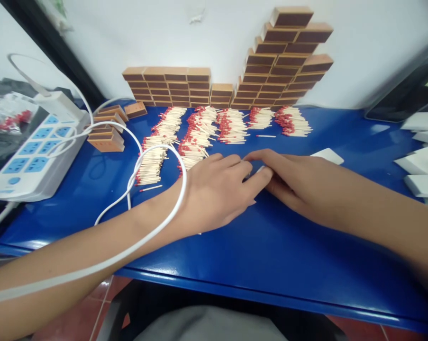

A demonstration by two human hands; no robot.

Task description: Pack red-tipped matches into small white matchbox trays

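My left hand (221, 192) reaches in over the blue table with its fingers curled and thumb pointing right. My right hand (292, 182) meets it at the middle, its bent fingers touching the left fingertips. Both hands are closed; whatever they pinch, if anything, is hidden beneath the fingers. Just beyond them lie rows of red-tipped matches, with one pile (232, 126) right behind my knuckles and another pile (199, 137) partly covered by my left hand. A single match (266, 136) lies apart. A white flat piece (327, 155) shows behind my right wrist.
Matchboxes stand stacked along the wall, a low block (167, 87) and a taller stepped stack (281, 61). Loose matchboxes (107, 139) lie left, beside a power strip (36, 156). A white cable (139, 246) loops over my left forearm. White pieces (425, 161) are piled right.
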